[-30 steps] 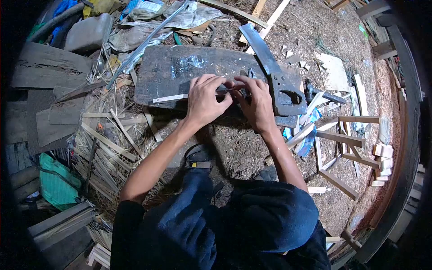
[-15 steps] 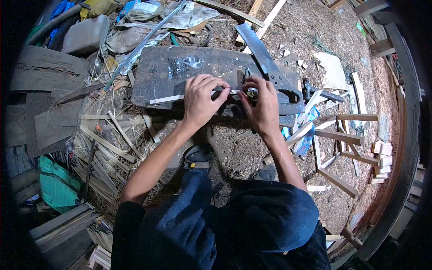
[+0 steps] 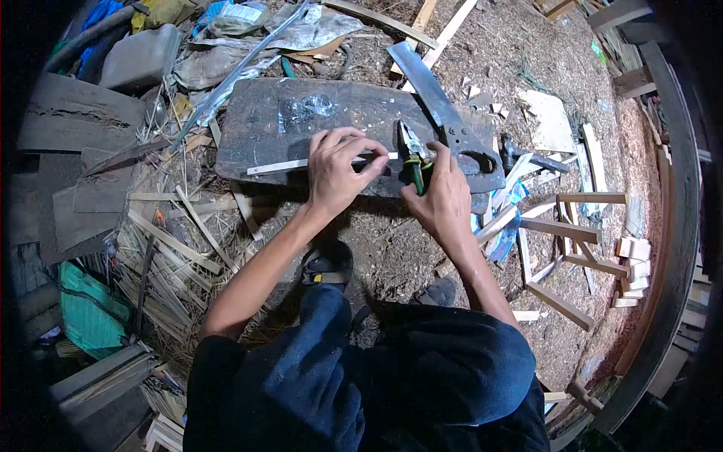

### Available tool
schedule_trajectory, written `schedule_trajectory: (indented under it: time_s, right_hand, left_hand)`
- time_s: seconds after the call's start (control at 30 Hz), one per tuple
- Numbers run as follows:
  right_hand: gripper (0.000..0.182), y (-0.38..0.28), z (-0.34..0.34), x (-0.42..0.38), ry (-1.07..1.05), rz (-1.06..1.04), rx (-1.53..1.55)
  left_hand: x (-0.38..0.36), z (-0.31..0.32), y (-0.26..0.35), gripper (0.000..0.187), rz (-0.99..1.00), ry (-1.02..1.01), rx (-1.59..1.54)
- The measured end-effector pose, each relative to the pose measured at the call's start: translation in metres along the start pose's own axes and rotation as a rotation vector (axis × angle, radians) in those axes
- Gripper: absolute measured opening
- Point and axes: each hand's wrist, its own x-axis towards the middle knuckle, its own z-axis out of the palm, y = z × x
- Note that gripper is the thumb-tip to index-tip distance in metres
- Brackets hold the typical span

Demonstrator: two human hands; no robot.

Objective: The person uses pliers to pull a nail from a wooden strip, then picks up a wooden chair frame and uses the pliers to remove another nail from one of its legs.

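A thin pale wood strip (image 3: 277,166) lies across the near part of the dark wooden bench (image 3: 252,113). My left hand (image 3: 335,166) is closed on it, thumb and fingers pinching near its right end. Right of the strip's end are pliers (image 3: 410,143) with green handles, their jaws pointing away from me. My right hand (image 3: 443,192) is curled around the handles, thumb on the near side; its palm hides part of them. Just beyond that hand a handsaw (image 3: 425,79) rests on the bench, its dark handle at the right edge.
A hammer (image 3: 531,160) sits right of the bench. Slatted wooden frame pieces (image 3: 561,230) stand on the right-hand ground near stacked blocks (image 3: 635,264). Loose wood strips (image 3: 169,241) litter the left side. Cloth and plastic sheets (image 3: 263,38) lie behind the bench.
My right hand has let go of the strip's right end and moved slightly down and right, onto the pliers' handles. The pliers show more fully now. My left hand stays on the strip.
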Motion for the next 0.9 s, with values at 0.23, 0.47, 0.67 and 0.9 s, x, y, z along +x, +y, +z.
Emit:
schedule_trajectory:
  time_s: [0.23, 0.47, 0.67, 0.9]
  right_hand:
    - [0.060, -0.009, 0.000, -0.005, -0.014, 0.016, 0.232]
    - [0.054, -0.010, -0.008, -0.018, -0.006, -0.217, 0.144]
    - [0.051, -0.020, -0.009, -0.027, -0.036, -0.211, -0.031]
    - [0.049, -0.029, -0.012, -0.022, -0.047, -0.227, -0.127]
  left_hand:
    - [-0.002, 0.002, 0.000, 0.037, -0.031, 0.029, -0.061]
    - [-0.010, 0.005, -0.005, 0.057, -0.058, 0.060, -0.051]
    - [-0.015, 0.010, -0.010, 0.060, -0.013, 0.102, 0.010]
    - [-0.016, 0.010, -0.009, 0.056, -0.048, 0.082, -0.027]
